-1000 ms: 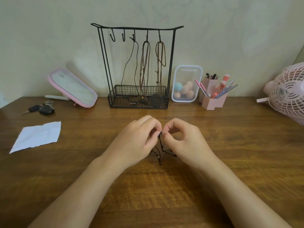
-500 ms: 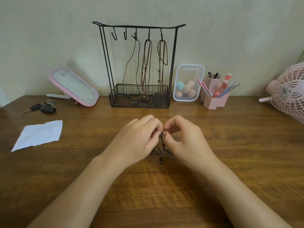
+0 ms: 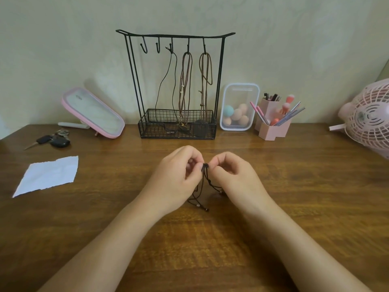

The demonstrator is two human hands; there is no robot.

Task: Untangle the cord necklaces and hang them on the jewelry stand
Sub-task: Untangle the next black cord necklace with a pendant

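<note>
A person's left hand (image 3: pixel 176 180) and right hand (image 3: pixel 233 178) pinch a knotted dark cord necklace (image 3: pixel 205 180) between closed fingertips just above the wooden counter (image 3: pixel 294 186), its beaded ends trailing down. Behind, three necklaces hang on the black wire jewelry stand (image 3: pixel 176 89).

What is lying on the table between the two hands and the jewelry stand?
Nothing: in the head view, only bare wooden table lies between the hands and the jewelry stand.
</note>
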